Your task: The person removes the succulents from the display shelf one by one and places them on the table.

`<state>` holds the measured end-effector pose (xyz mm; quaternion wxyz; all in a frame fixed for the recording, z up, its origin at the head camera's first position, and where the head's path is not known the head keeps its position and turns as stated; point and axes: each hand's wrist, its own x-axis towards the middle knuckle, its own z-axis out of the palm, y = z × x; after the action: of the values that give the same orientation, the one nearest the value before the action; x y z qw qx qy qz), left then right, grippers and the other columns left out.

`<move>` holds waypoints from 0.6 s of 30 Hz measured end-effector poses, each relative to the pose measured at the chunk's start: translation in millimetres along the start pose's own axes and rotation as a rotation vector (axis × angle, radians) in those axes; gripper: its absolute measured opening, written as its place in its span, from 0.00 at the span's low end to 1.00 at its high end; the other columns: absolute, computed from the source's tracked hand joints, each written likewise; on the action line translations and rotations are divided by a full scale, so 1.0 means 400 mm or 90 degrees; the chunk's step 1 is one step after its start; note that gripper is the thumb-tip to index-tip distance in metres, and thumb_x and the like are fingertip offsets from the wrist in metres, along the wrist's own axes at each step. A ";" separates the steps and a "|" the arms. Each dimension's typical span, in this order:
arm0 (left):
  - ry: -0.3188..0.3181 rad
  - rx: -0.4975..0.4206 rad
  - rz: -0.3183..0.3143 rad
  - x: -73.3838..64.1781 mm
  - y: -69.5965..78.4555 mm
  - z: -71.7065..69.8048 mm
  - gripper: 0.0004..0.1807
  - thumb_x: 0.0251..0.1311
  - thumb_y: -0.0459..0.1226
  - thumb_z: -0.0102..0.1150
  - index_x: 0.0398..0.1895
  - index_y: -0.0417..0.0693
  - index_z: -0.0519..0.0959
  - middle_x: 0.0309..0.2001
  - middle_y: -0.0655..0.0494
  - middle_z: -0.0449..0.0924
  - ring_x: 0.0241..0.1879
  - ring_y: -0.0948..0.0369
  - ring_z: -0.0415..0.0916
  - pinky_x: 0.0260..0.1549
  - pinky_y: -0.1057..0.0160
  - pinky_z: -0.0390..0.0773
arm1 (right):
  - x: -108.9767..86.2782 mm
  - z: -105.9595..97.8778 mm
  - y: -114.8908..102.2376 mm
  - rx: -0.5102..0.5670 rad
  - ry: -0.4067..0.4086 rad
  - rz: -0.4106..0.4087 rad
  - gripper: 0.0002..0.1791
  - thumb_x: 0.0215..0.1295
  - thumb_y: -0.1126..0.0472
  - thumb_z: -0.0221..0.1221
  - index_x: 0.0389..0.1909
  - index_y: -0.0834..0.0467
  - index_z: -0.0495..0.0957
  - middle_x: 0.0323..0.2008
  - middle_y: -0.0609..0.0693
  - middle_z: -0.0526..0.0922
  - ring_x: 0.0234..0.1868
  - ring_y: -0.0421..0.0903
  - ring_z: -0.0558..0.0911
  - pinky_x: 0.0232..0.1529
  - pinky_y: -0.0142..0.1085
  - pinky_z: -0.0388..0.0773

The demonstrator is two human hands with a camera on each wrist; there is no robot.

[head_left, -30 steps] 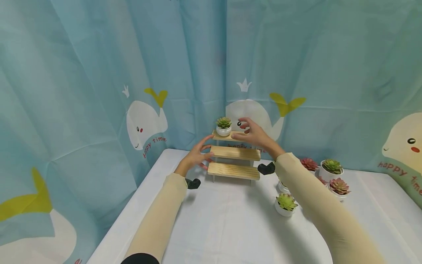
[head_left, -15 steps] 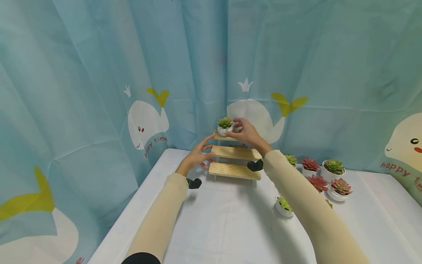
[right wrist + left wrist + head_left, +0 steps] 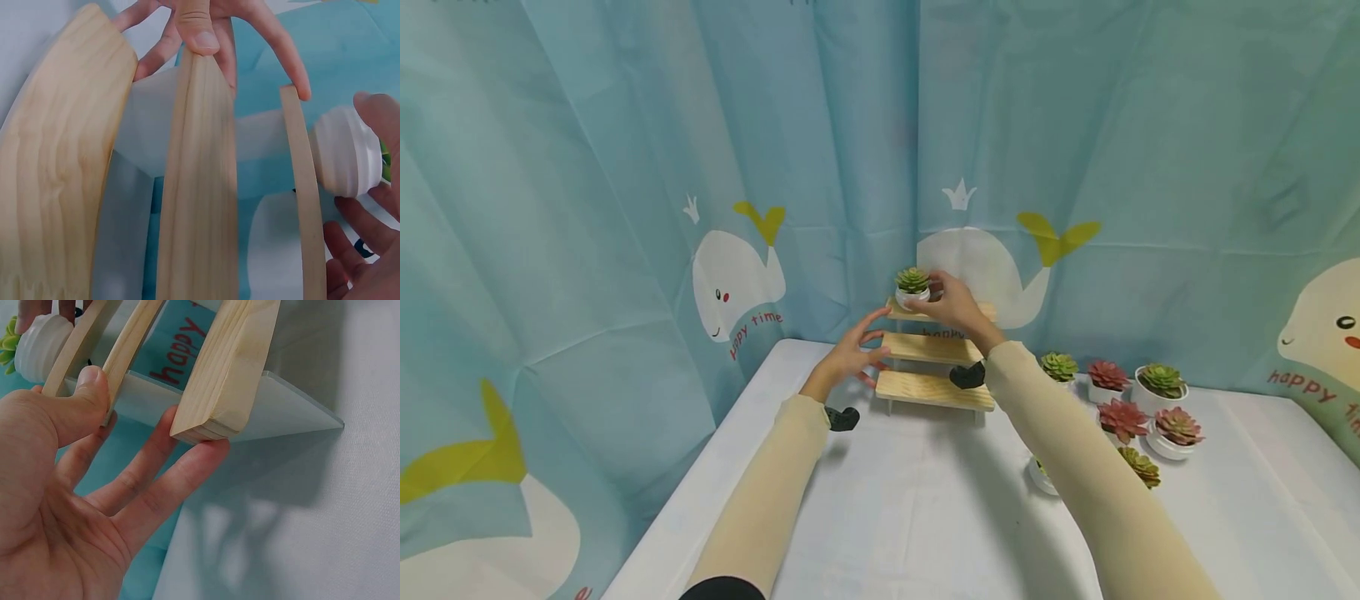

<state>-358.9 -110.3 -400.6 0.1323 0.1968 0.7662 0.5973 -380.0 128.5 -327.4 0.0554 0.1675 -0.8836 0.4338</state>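
A three-step wooden shelf stand [image 3: 925, 346] stands at the back of the table. My left hand [image 3: 847, 354] holds its left end. In the left wrist view the thumb [image 3: 92, 384] presses the middle board's end, and the other fingers spread behind and below, at the boards' edges. A green succulent in a white pot [image 3: 912, 287] sits at the left end of the top board. My right hand [image 3: 957, 304] has thumb and fingers around the pot's right side. In the right wrist view, the ribbed white pot [image 3: 347, 150] lies between thumb and fingers, with most leaves hidden.
Right of the stand, several potted succulents cluster on the white table [image 3: 880, 500], among them a red one [image 3: 1122, 419], a pink one [image 3: 1177, 427] and a green one [image 3: 1162, 381]. A white pot [image 3: 1042, 477] is partly hidden by the right sleeve. A blue whale-print curtain [image 3: 850, 167] hangs behind.
My right hand has moved left along the top board and closed around the succulent's pot. The left hand keeps its place on the stand. More pots show beside the right sleeve.
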 end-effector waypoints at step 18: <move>-0.002 0.002 0.004 -0.001 -0.004 -0.003 0.43 0.73 0.34 0.60 0.81 0.79 0.53 0.79 0.40 0.53 0.44 0.42 0.86 0.27 0.46 0.88 | -0.006 0.025 -0.008 -0.016 0.026 0.026 0.41 0.68 0.46 0.67 0.73 0.63 0.65 0.62 0.64 0.76 0.62 0.60 0.76 0.60 0.55 0.76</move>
<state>-359.3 -111.8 -402.0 0.1312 0.2005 0.7663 0.5961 -376.1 119.6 -331.7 0.0669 0.1401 -0.8909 0.4269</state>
